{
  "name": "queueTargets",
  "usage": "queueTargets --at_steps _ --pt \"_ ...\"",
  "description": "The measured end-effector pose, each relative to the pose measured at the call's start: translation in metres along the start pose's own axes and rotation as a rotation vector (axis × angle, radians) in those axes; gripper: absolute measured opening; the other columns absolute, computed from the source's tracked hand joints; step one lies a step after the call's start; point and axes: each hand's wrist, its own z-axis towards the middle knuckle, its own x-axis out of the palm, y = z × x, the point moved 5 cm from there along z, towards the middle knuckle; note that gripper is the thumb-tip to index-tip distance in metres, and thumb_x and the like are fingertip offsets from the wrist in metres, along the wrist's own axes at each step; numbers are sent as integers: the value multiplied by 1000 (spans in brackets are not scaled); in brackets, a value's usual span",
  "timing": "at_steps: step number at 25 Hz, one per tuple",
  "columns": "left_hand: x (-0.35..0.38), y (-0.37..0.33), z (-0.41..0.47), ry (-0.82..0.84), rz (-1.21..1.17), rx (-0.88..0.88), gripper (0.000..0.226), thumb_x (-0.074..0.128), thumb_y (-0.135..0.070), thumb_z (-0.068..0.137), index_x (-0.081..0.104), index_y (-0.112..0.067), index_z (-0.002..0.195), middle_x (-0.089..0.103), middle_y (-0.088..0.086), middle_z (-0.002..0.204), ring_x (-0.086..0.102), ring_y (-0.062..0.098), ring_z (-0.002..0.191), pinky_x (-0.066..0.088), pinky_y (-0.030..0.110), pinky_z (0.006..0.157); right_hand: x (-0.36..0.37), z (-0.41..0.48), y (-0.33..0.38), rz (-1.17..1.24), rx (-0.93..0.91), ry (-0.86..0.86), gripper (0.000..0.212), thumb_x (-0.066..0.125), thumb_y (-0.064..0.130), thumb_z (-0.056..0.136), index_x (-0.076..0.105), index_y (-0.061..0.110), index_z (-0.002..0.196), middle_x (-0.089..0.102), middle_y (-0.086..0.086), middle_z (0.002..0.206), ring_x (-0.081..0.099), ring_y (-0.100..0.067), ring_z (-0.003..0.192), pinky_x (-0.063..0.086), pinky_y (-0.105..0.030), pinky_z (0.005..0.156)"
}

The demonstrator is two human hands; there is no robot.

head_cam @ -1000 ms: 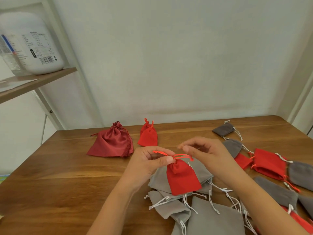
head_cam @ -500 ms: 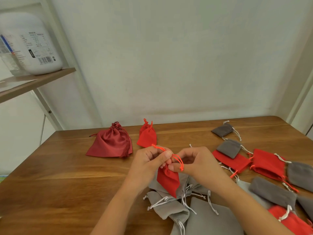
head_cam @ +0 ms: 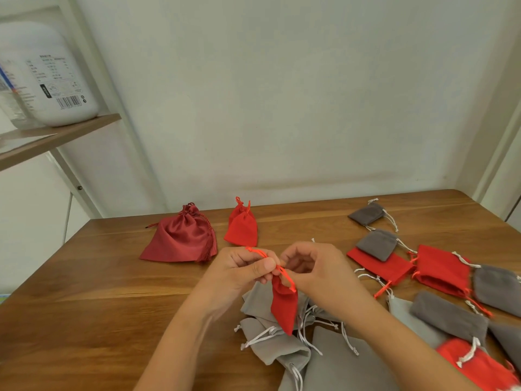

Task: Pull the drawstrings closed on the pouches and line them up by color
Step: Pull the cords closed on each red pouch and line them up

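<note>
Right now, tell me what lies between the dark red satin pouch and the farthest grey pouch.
In the head view, a small bright red pouch, cinched shut, stands there near the satin pouch; from it to the grey pouch is bare table.

Open tabletop (head_cam: 84, 306) at left; grey pouch pile (head_cam: 279, 352) blocks near centre, scattered pouches (head_cam: 439, 269) crowd right (some overlapping).

table (head_cam: 84, 306): wooden, lower half of frame.
centre: dark red satin pouch (head_cam: 180, 238) beside small red pouch (head_cam: 242, 225), both drawn closed.
right: dark grey pouches (head_cam: 376, 245), red pouches (head_cam: 441, 268), overlapping.
bottom centre: light grey pouches (head_cam: 270, 348), heaped.
</note>
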Motion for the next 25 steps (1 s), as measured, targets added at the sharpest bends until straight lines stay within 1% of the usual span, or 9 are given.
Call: queueTargets --at_steps 2,5,9,11,13,16,19,23,25 --pt "-4 -1 -1 26 3 -15 36 84 -46 60 77 -14 74 66 2 71 57 8 64 47 17 61 0 -1 1 6 -29 60 9 74 8 79 71 16 78 69 -3 72 61 -7 64 53 -25 63" --pt "-6 -3 -4 66 27 -5 33 84 -42 62 76 -13 75 65 0 66 57 7 62 47 17 61 0 -1 3 9 -62 113 6 72 12 81 70 17 78 68 -5 75 59 -10 67 51 -31 66" --pt "-4 -10 -5 54 134 59 10 78 -12 72 75 -4 75 68 1 68 59 6 63 46 16 63 -2 1 2 55 -42 137 9 70 9 82 67 16 77 67 -5 75 59 -10 69 50 -28 67" --pt "-4 -13 -5 -7 179 82 7 76 -3 72 74 -1 78 71 5 72 63 9 67 48 17 65 -3 0 1 64 -43 139 11 68 6 82 67 15 77 67 -9 77 60 -12 70 51 -30 69" --pt "-1 -15 -6 -84 227 102 8 75 -1 71 74 -1 79 73 3 73 66 8 69 49 16 65 -5 0 1 57 -51 123 12 68 5 82 66 16 77 67 -11 77 60 -13 70 51 -32 69" --pt "1 -15 -5 -169 295 116 12 74 1 74 74 -8 80 73 -2 74 65 7 69 49 17 65 -8 1 1 10 -67 76 15 69 7 81 65 19 74 66 -6 73 59 -12 67 49 -30 66" --pt "2 -13 -5 -209 325 106 15 76 -4 75 73 -16 85 66 -6 69 57 9 66 47 20 63 -8 1 2 -47 -103 23 13 72 11 80 64 18 73 65 -4 71 61 -21 67 50 -34 63" --pt "7 -16 -8 -239 478 112 16 76 -8 77 75 -23 83 68 -12 68 53 -2 62 43 14 59 -8 -2 6 -145 -170 -23 10 70 19 77 62 22 71 63 2 70 58 -15 67 49 -32 62" --pt "7 -16 -8 -259 541 147 18 75 -6 77 73 -24 80 65 -13 65 49 -3 60 41 13 58 -8 -1 5 -139 -171 -40 11 70 15 79 63 21 72 63 1 70 58 -16 67 50 -32 63"
